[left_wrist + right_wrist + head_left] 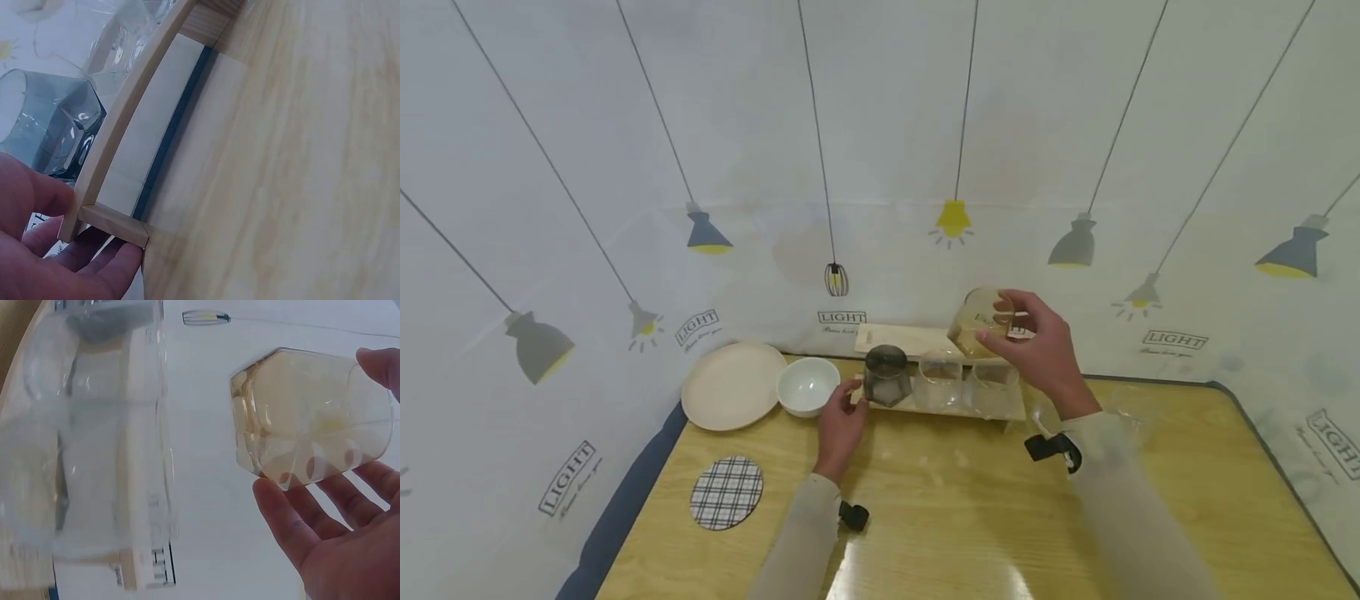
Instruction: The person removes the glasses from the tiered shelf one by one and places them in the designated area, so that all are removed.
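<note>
My right hand [1041,346] holds an amber-tinted glass [976,321] up above the right end of a small wooden rack [119,128]. In the right wrist view the thumb lies on one side of this glass and the fingers on the other. With the thumb on top and fingers underneath, my left hand [841,429] grips the rack's left end. A smoky grey glass [886,379] stands on the rack close to that hand. Two clear glasses, a middle one [938,383] and a right one [995,390], stand beside it in a row.
A white bowl [808,387] and a large cream plate [730,387] are left of the rack. A round checked coaster [727,493] lies on the wooden table [955,517] nearer me. Other clear glassware [1127,408] sits behind my right wrist. The lamp-printed wall covering [895,233] rises behind.
</note>
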Available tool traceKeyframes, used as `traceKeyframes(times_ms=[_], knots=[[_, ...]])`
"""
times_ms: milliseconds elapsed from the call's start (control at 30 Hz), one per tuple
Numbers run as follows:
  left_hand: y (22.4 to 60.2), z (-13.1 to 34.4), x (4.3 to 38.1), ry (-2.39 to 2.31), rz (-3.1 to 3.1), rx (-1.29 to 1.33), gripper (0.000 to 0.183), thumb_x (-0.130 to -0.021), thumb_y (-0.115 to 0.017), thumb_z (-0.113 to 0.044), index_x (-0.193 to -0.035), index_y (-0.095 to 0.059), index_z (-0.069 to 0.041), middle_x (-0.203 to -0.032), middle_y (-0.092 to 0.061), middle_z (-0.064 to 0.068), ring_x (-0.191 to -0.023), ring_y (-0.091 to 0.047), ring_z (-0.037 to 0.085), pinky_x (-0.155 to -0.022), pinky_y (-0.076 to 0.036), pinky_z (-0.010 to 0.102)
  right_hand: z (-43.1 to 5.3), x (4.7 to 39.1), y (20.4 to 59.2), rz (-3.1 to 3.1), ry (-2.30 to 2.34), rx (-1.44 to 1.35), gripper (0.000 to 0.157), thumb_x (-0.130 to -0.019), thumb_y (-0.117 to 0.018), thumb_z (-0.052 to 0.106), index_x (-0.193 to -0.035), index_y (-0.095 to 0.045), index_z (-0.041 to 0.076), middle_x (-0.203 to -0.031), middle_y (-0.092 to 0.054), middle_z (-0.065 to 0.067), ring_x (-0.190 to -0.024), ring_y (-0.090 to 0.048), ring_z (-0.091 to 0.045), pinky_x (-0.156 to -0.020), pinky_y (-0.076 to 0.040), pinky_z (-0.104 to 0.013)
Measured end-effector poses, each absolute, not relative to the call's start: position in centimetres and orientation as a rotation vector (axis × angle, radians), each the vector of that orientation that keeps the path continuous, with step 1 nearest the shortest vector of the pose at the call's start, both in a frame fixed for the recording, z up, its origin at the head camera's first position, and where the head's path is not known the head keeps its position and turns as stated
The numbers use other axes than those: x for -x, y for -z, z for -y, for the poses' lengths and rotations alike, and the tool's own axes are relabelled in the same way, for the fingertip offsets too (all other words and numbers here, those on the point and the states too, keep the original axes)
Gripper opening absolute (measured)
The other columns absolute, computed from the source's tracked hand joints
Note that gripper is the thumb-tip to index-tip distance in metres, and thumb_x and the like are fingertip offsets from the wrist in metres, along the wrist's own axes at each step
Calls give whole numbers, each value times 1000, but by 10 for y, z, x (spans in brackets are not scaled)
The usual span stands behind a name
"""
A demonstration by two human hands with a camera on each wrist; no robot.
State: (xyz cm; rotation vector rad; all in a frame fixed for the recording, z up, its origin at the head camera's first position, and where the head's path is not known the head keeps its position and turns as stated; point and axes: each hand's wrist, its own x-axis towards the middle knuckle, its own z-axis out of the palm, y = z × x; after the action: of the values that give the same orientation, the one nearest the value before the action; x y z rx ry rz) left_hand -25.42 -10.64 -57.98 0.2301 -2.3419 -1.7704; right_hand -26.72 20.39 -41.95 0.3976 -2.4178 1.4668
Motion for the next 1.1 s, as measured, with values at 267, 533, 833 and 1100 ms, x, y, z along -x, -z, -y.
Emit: traceKeyframes(times_ms=[267,533,833,1100], knots=[[579,109,251,1771,2341,-198,34,-102,-68,-12,-136,-68,-13,-142,-68,14,-116,-71,33,-94,-57,48,-249,245,426,2387,-1388,-327,66,-94,-82,24,-155,-54,22,-141,-66,-15,-116,-66,-7,-87,-53,-10],[580,109,255,1771,2359,-217,34,-101,-69,-12,-135,-69,-14,-141,-69,15,-115,-71,32,-94,-58,47,-299,225,433,2339,-1334,-219,64,-95,-80,14,-154,-55,17,-133,-66,4,-111,-64,7,-84,-52,-7],[577,109,256,1781,2390,-281,35,-99,-71,-15,-134,-69,-16,-140,-69,15,-118,-70,32,-96,-57,48,-354,212,448,2341,-1204,-86,65,-93,-82,13,-153,-56,16,-124,-61,30,-102,-62,16,-74,-50,-4],[579,112,255,1771,2412,-275,35,-100,-70,-15,-135,-69,-16,-140,-69,16,-119,-70,32,-97,-57,49,-392,200,462,2414,-1149,123,66,-94,-81,27,-154,-54,17,-115,-54,39,-98,-55,23,-70,-45,-3]])
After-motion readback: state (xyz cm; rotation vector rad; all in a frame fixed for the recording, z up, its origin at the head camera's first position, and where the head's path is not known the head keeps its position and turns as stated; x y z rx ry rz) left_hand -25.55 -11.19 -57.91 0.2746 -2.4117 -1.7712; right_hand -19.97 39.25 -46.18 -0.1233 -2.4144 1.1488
